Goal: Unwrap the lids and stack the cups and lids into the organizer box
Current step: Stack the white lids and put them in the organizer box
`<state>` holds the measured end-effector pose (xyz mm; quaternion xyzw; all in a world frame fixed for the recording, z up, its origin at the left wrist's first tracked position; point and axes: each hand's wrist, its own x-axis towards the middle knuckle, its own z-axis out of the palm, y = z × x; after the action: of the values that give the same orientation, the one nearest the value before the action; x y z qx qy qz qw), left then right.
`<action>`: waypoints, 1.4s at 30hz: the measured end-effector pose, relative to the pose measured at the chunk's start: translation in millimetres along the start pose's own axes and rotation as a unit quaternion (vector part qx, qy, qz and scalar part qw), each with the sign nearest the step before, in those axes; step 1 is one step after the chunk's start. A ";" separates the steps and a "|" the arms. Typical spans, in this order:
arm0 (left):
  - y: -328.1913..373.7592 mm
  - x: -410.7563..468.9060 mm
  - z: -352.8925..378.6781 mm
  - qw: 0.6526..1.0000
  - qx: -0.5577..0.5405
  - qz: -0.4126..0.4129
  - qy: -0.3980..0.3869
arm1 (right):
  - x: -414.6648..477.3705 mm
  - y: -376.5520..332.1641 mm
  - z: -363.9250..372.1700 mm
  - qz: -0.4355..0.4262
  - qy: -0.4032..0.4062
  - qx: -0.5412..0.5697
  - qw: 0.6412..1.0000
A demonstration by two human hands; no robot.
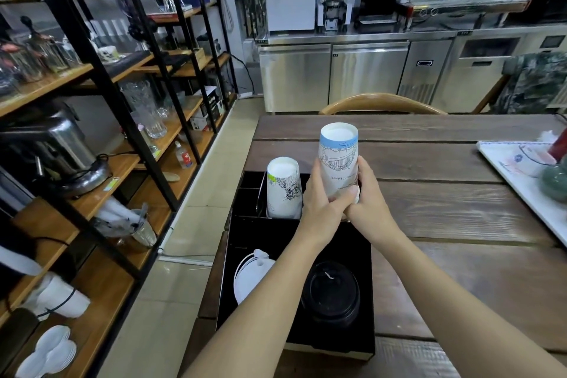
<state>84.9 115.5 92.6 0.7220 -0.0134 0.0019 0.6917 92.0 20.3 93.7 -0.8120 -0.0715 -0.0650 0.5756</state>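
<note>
The dark wooden plank table (460, 224) carries a black compartmented organizer box (362, 344) at its left edge, close to the person, probably so that both arms reach every section without leaning. In a far compartment stands an upside-down stack of white paper cups with a black drawing and a green band (283, 190); it stands mouth down, which seems to keep the inside clean and the stack steady. In the near sections rest a stack of white plastic lids (250, 278), leaning on edge, and a stack of black plastic lids (333, 294), lying flat. Above the box, both hands hold a second inverted stack of paper cups with a blue band (339, 159). The left hand (322, 193) wraps around its lower left side and the right hand (366, 193) closes on the lower right, near the rim. Gripping low with both hands likely guides the stack straight down into the free compartment beside the first stack.
</note>
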 end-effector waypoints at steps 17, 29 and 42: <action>18.9 -2.9 -33.4 0.988 0.031 0.049 0.146 | -15.0 -22.3 25.9 -0.292 0.182 -0.156 0.926; -5.6 -1.1 -60.3 0.979 -0.058 -0.068 0.181 | 18.2 -13.6 66.4 0.033 -0.121 -0.028 0.992; -16.6 5.3 -78.5 0.992 -0.062 -0.084 0.069 | 11.5 -17.9 65.5 0.023 -0.144 0.085 0.986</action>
<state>91.8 194.6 79.5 0.6743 0.0944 -0.0073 0.7324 101.4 88.4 90.9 -0.7626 -0.1403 0.0724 0.6273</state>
